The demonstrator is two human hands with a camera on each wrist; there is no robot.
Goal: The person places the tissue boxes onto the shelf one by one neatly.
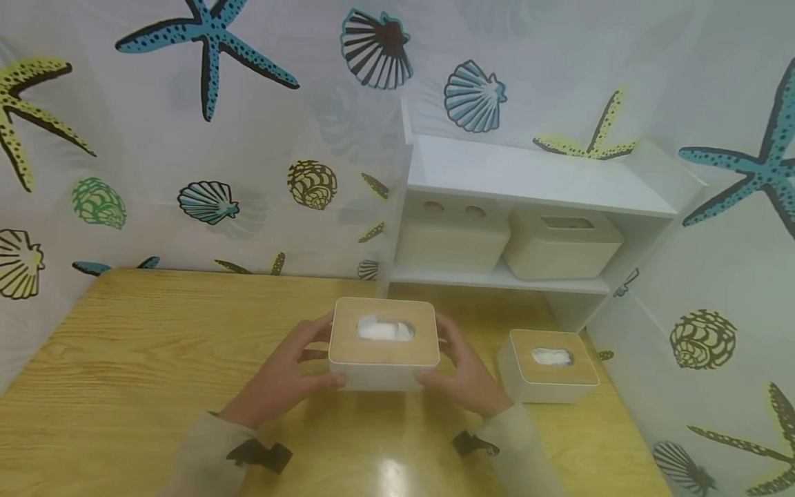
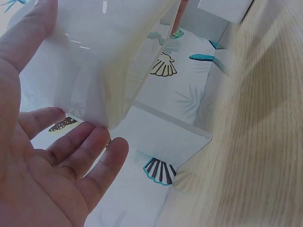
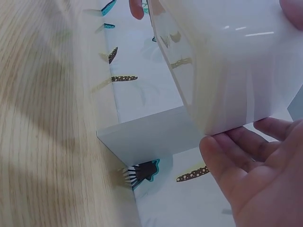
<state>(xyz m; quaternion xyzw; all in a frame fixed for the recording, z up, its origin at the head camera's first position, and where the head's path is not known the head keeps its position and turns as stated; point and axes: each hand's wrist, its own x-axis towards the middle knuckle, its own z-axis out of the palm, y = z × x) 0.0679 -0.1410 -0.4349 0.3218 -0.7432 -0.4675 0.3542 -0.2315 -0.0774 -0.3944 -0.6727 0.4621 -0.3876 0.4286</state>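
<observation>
Between my two hands is a white tissue box (image 1: 384, 378) with a light wood lid and white tissue in its oval slot. My left hand (image 1: 288, 376) grips its left side, thumb toward the front and fingers along the far part of the side. On the opposite side my right hand (image 1: 467, 373) grips it the same way. Both wrist views show the glossy white box (image 2: 80, 71) raised off the wood table, with fingertips at its edge. A second tissue box (image 1: 553, 392) of the same look stands on the table to the right of my right hand.
A white shelf unit (image 1: 534, 172) stands at the back right. Inside it sit a cream box with two round holes (image 1: 453, 241) and a cream box with a slot (image 1: 565, 245). Walls with a shell and starfish print (image 1: 279, 131) border the wood table (image 1: 155, 359).
</observation>
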